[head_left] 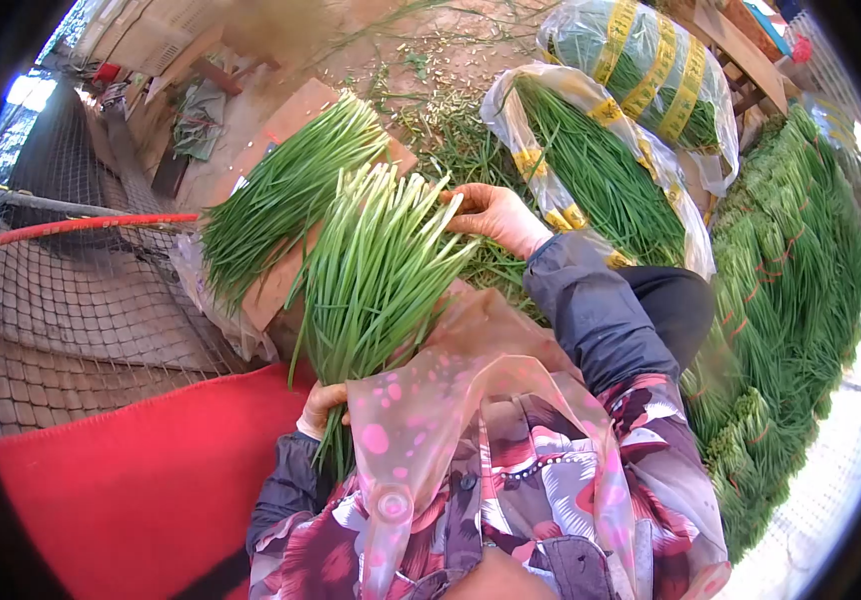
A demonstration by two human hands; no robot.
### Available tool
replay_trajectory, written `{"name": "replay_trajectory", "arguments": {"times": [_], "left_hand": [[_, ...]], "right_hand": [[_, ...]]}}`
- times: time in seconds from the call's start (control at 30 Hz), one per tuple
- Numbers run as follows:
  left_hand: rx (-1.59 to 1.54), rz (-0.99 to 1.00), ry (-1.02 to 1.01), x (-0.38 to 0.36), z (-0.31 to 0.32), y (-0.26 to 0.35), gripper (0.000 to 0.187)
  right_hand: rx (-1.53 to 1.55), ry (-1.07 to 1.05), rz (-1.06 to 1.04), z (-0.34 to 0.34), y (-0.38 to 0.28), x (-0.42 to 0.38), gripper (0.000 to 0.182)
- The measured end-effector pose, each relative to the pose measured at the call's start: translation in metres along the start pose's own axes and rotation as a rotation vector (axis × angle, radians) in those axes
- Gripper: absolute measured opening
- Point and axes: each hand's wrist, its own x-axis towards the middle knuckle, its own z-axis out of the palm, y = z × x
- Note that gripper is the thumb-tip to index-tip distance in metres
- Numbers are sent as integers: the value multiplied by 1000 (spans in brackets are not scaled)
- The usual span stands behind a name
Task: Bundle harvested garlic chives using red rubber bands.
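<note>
A thick bunch of garlic chives point(376, 270) lies across my lap, its pale stem ends pointing away from me. My left hand point(324, 406) is wrapped round the dark leaf ends low on this bunch, partly covered by a see-through pink-spotted apron point(431, 370). At the pale end, my right hand point(496, 216) pinches with thumb and forefinger at the edge of the stems; what exactly sits between the fingertips is too small to make out. A second pile of chives point(296, 185) rests on a brown board point(303, 108) just beyond the bunch.
To the right stand an open plastic bag point(696, 235) of chives and a tied bag point(641, 75) with yellow tape. A large heap of bundled chives point(791, 290) fills the far right. Trimmings point(461, 150) litter the ground. Netting point(81, 320) and red cloth point(151, 480) lie left.
</note>
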Motion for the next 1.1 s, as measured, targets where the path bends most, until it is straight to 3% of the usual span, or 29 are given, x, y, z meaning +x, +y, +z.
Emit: {"name": "replay_trajectory", "arguments": {"times": [0.1,0.17,0.3,0.4,0.53,0.67,0.73,0.8,0.87,0.93,1.0,1.1], "left_hand": [[-61,-5,-5,-1,5,-2,42],[-77,5,-24,0,1,-4,43],[-43,49,42,1,16,0,47],[3,11,-57,-5,9,10,50],[132,89,66,9,14,4,48],[94,88,29,13,9,6,47],[80,76,12,11,4,8,46],[78,68,9,3,-1,10,45],[99,71,52,-2,-3,7,43],[122,72,85,-2,-10,6,41],[66,31,13,3,-23,1,46],[50,60,-7,8,-17,-1,47]], "right_hand": [[122,75,131,0,7,3,18],[95,72,74,2,12,1,15],[-216,183,-54,14,13,-11,11],[-882,211,-330,12,-7,-24,12],[-828,226,-114,-10,-14,-15,15],[-636,203,-115,-22,1,-10,15],[-509,250,-102,-30,7,-12,9],[-448,375,26,-84,22,-7,17],[-377,431,95,-95,22,-6,21],[-377,76,408,-79,20,-15,35],[-116,-58,444,-50,37,-12,59],[138,-130,338,-19,58,-2,39]]}}
